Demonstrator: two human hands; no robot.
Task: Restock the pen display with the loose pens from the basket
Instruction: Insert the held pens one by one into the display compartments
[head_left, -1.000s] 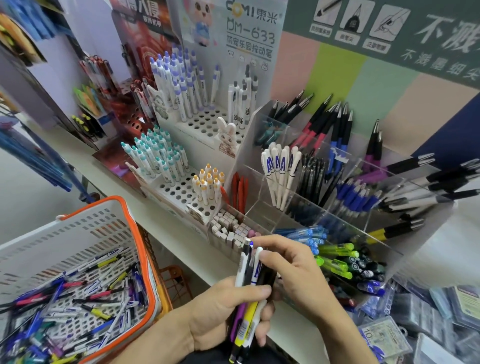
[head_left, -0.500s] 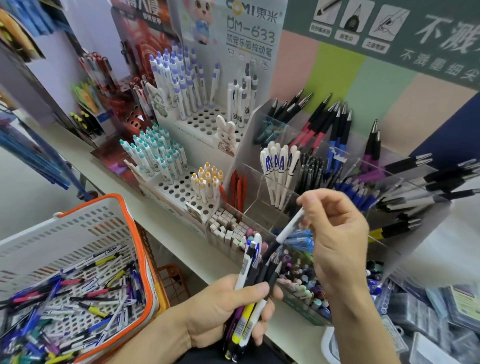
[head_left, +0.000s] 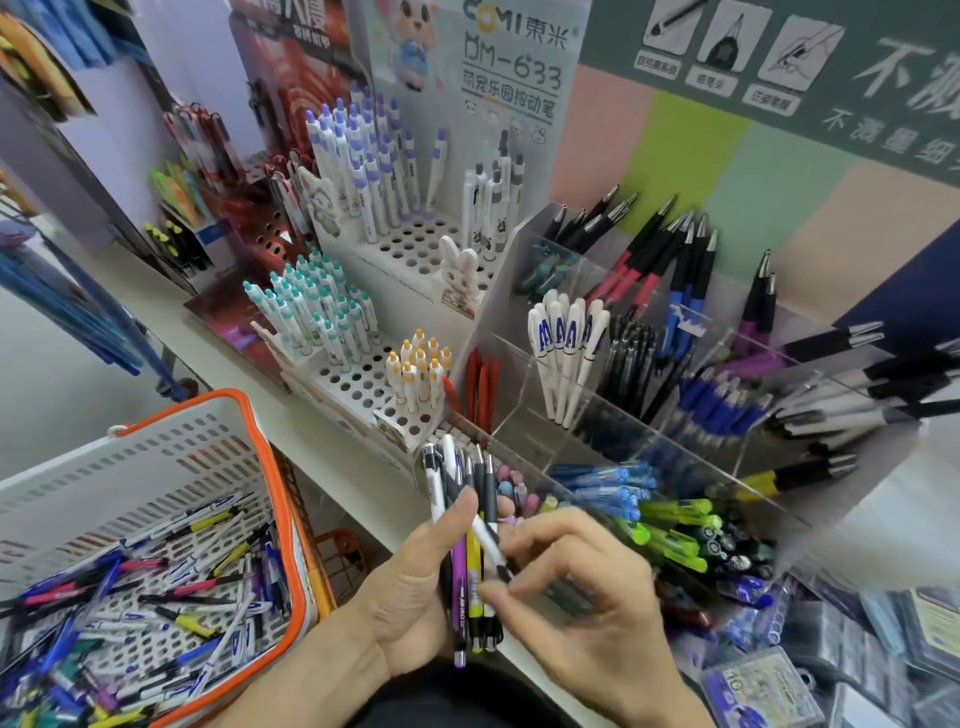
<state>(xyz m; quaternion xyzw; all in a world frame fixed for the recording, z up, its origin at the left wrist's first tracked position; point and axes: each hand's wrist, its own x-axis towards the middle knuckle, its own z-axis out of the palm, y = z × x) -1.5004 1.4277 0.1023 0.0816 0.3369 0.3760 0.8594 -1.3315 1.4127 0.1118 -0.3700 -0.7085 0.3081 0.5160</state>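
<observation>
White shelf (head_left: 223, 358) carries the clear acrylic pen display (head_left: 649, 431) as landmark. Left of it, touching, sits a white perforated pen stand (head_left: 363, 374); further left, a red stand (head_left: 244, 228). Right of it lie clear plastic boxes (head_left: 753, 686).

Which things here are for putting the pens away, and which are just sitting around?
For the job:
- basket of loose pens
- bunch of pens held in the left hand
- right hand, pinching one pen from the bunch
- clear pen display

Just sitting around:
- bunny figure
- white rack with holes
- poster
- small boxes
</observation>
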